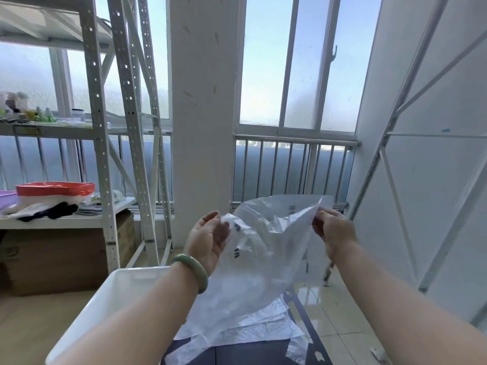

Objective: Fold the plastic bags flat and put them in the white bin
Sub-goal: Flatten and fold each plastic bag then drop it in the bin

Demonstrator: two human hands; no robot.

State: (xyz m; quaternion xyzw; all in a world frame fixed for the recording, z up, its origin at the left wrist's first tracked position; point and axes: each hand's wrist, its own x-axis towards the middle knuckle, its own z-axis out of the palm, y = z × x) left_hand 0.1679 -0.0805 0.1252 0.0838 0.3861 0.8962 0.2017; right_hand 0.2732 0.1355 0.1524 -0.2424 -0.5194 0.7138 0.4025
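Seen from the head camera, the plastic bag (266, 246) hangs in the air between both hands, over a dark table (250, 355). The left hand (208, 238), palm up, curls its fingers round the bag's left edge. The right hand (333, 230) pinches the upper right corner between thumb and fingertips. The bag's lower edge droops toward more flattened bags (237, 330) lying on the table; whether it touches them cannot be told. The white bin (118, 291) sits near left, just beside those bags, mouth upward, partly under the left forearm.

Right of the table runs a strip of tiled floor (342, 312), closed off by a white panel (434, 167) with metal bracing. Far ahead stand a pillar (203, 101) and a railing (290, 167) below a window (297, 75). On the left, a shelving rack (100, 127) carries a red tray (55, 188), with a cardboard box (52, 259) beneath. A green bangle (191, 270) circles the left wrist.

Dark print (237, 227) on the bag is too blurred to read.
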